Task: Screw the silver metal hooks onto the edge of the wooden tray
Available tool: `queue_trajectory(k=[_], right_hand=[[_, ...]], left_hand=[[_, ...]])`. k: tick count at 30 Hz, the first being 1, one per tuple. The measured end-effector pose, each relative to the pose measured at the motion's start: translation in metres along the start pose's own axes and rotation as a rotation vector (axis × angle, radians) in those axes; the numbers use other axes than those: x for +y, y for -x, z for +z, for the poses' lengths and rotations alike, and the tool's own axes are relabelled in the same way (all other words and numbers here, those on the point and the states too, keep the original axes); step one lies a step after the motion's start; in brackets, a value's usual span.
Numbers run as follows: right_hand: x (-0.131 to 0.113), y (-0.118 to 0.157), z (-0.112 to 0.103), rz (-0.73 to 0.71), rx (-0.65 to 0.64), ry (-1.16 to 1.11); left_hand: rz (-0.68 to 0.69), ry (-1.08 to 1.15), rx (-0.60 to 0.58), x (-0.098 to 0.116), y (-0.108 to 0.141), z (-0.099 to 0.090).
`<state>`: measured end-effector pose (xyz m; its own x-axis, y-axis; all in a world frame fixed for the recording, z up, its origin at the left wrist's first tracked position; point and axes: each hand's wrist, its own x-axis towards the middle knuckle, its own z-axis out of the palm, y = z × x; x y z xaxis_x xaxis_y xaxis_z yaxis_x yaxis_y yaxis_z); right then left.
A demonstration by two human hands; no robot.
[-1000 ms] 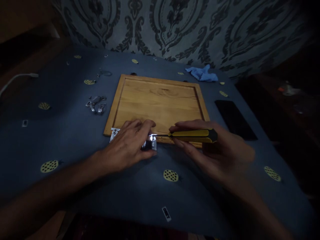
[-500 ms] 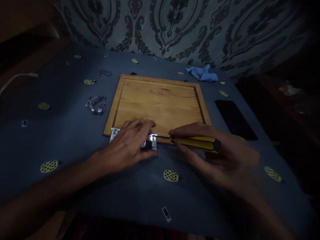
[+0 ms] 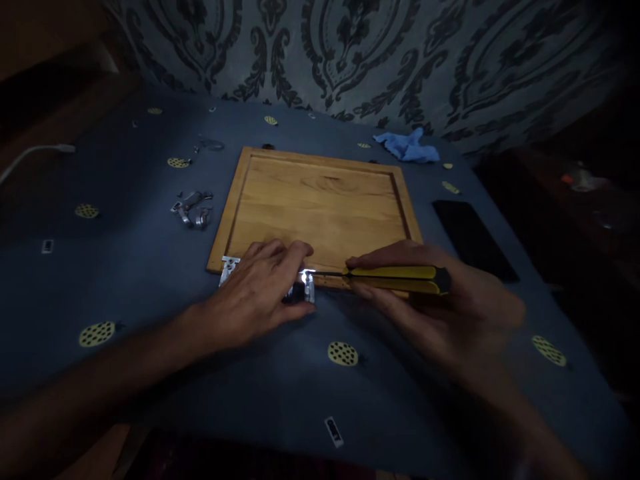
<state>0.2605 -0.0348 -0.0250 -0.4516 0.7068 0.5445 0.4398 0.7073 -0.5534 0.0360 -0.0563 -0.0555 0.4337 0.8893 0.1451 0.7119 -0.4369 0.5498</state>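
“So, how does each grip stand?”

“My right grip (image 3: 463, 310) is closed around a yellow-and-black screwdriver (image 3: 400, 279), fingertips gathered near the base of the shaft. My left grip (image 3: 257, 287) lies spread, palm down, over the near edge of a framed wooden panel (image 3: 320, 207); its fingers hide what they cover, so I cannot tell how firmly they press.”

“And where is the metalwork?”

“One bright metal fitting (image 3: 309, 290) shows just beside my left thumb, at the panel's near edge. A second shining piece (image 3: 229, 267) emerges on the other side of that grip, near the panel's corner; whether the two join beneath my hand is hidden. The screwdriver's shaft extends leftward from my right grip, its tip at the glare on the fitting.”

“What surrounds the grips?”

“Ahead and left of my left grip, loose metal parts (image 3: 193, 208) lie on the bench (image 3: 150, 280). Just beyond my right grip rests a flat black slab (image 3: 473, 237); farther ahead, past the panel's far corner, a crumpled blue cloth (image 3: 407, 145).”
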Motion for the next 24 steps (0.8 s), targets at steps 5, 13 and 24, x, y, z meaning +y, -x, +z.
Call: queue_trajectory(k=[5,13,24], right_hand=[[-0.002,0.002,0.003,-0.002,0.042,0.046],[-0.003,0.006,0.011,0.064,0.183,0.07],[-0.006,0.008,0.011,0.134,0.248,0.036]], left_hand=[[0.004,0.006,-0.005,0.001,-0.001,-0.001],[0.017,-0.004,-0.007,0.001,-0.001,-0.001],[0.01,0.0,-0.007,0.001,0.0,-0.002]])
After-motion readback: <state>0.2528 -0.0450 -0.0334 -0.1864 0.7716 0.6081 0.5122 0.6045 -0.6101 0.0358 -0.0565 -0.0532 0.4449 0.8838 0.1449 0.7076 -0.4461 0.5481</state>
